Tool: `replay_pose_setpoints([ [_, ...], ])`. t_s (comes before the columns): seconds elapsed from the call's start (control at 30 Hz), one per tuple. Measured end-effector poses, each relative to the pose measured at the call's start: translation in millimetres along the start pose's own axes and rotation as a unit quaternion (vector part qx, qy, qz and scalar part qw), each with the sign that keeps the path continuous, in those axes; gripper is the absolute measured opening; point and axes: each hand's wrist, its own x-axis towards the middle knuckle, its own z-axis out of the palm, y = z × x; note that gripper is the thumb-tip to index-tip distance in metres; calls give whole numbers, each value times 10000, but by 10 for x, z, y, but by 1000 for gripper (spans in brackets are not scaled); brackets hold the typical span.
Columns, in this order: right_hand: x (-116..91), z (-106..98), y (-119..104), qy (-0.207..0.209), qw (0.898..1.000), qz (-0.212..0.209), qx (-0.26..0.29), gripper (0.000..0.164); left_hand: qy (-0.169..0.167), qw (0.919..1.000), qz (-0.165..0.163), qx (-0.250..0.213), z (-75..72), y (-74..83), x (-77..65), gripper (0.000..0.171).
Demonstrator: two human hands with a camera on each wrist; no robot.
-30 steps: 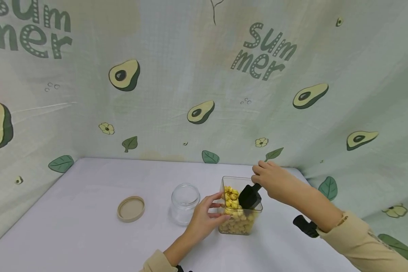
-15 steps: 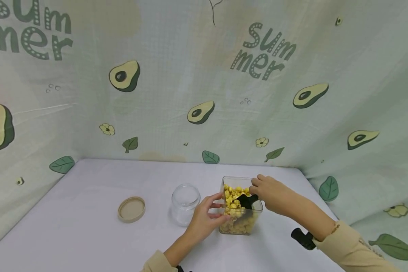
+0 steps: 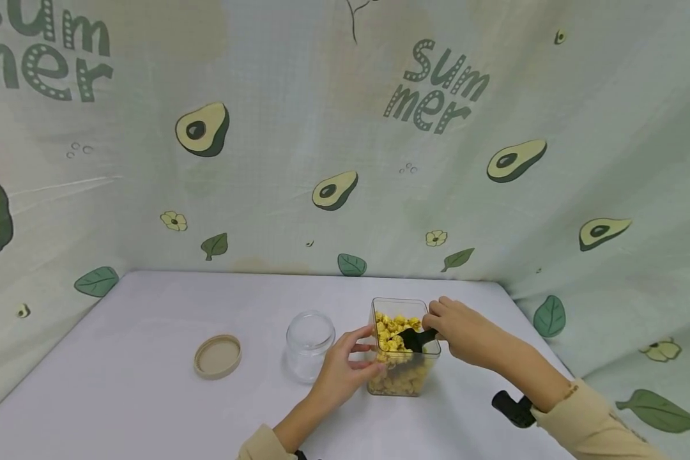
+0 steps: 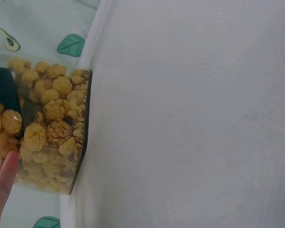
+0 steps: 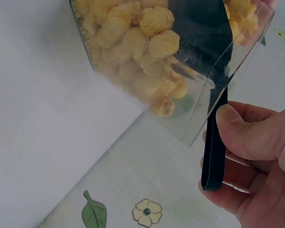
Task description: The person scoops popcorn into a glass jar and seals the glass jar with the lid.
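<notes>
Printed cloth point(image 3: 264, 76) behind, black scoop point(image 3: 412, 340) sunk in yellow popcorn point(image 3: 386, 327)

Pale green and slightly creased, the cloth carries halved avocados point(image 3: 203, 130), leaves point(image 3: 352, 265), small flowers point(image 3: 436, 238) and the lettering "summer" point(image 3: 437, 86). It hangs beyond the far edge of a white counter point(image 3: 121, 402) and along its left and right edges.

Right of the counter's middle, nearer the far right corner than the far left one, stands a clear rectangular container point(image 3: 402, 308). It is upright, and the popcorn lies heaped below its rim. The scoop's blade is inside, tilted, partly buried among the pieces; its dark shape shows through the wall. The handle crosses the rim on the side toward the counter's right edge.

The person's right hand point(image 3: 466, 331) pinches that handle, thumb on one side and bent fingers on the other, closed down to the handle's thickness. The left hand point(image 3: 345, 370) holds the container by its near left side, fingers spread wide along the left wall and thumb round on the near wall.

Just left of the container is a clear round jar point(image 3: 309, 344), upright; whether the left hand touches it cannot be told. Farther toward the counter's left edge, a round beige lid point(image 3: 217, 356) lies flat, hollow side up. Both wrists come out of beige sleeves point(image 3: 586, 418), and a black fitting point(image 3: 514, 409) sits under the right one.
</notes>
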Motion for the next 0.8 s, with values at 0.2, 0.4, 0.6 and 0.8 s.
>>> replay_pose_setpoints([
  [0.2, -11, 10, -6, -11, 9989, 217, 408, 19, 31, 10000, 34, 38, 13, 22, 5, 61],
  [0.4, 4, 3, -31, -181, 9948, 488, 878, 18, 49, 10000, -11, -5, 10, 27, -7, 62],
  [0.6, -15, -3, -38, -97, 9925, 479, 1121, 17, 50, 10000, 30, 6, 11, 20, -17, 62],
  [0.8, -30, -17, -19, -138, 9890, 493, 1387, 16, 45, 10000, 57, -39, 14, 22, -32, 62],
])
